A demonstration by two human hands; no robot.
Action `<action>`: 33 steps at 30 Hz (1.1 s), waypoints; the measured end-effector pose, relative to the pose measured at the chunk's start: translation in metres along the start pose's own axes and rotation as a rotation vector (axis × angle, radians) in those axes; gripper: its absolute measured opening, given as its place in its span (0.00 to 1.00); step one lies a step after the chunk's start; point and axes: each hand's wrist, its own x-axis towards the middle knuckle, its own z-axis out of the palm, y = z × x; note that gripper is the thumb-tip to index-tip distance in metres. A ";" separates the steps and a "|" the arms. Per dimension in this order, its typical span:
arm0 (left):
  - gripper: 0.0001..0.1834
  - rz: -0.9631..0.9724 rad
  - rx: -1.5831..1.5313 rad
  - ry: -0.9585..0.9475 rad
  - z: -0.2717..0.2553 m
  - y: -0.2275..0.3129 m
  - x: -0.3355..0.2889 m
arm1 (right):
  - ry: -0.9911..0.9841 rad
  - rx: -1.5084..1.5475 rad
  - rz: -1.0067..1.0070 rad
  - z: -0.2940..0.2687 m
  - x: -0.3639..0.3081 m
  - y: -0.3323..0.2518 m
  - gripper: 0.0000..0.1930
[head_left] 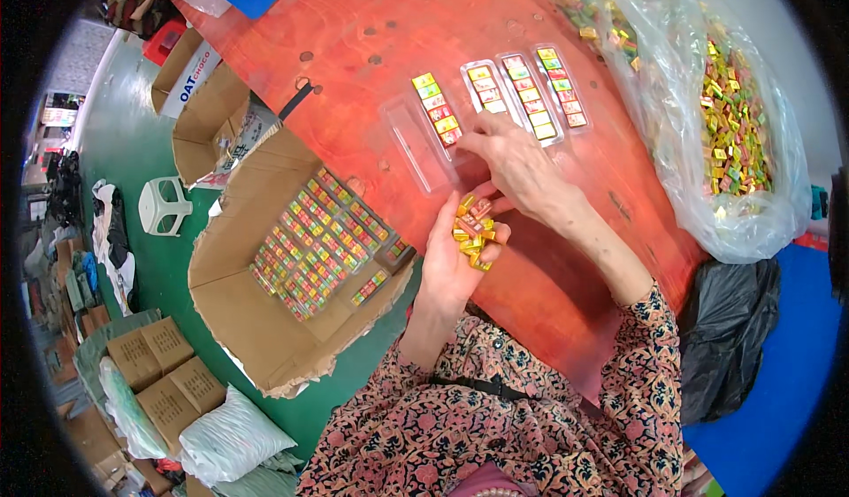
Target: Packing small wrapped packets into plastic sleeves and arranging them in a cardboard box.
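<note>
In my cupped left hand [447, 254] lies a handful of small wrapped sweets [474, 232] in gold and red foil. My right hand [522, 165] reaches over it to the near end of a clear narrow tray [436, 110] holding a row of yellow, green and red sweets. Its fingertips are drawn together there, and whatever they pinch is hidden. Left of that row is a clear tray section [414, 148] with no sweets in it. Three more clear trays with sweets, a left one [483, 87], a middle one [529, 99] and a right one [562, 88], lie beyond my right hand.
A big clear plastic bag [707, 143] of loose foil-wrapped sweets rests on the red table [354, 46] at the right. Below left stands an open cardboard box [221, 258] with filled trays [318, 245]. A black bag [730, 338], white stool [164, 205] and brown cartons [159, 364] stand around.
</note>
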 end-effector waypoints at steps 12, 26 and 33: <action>0.21 0.004 0.019 0.041 -0.008 -0.005 0.005 | -0.102 0.647 0.179 -0.011 -0.030 0.010 0.07; 0.20 0.000 0.064 0.033 -0.003 -0.004 0.001 | -0.180 0.215 -0.063 -0.009 -0.046 -0.018 0.09; 0.20 0.037 0.115 0.107 -0.003 -0.005 0.002 | -0.152 0.230 -0.046 -0.006 -0.048 -0.018 0.08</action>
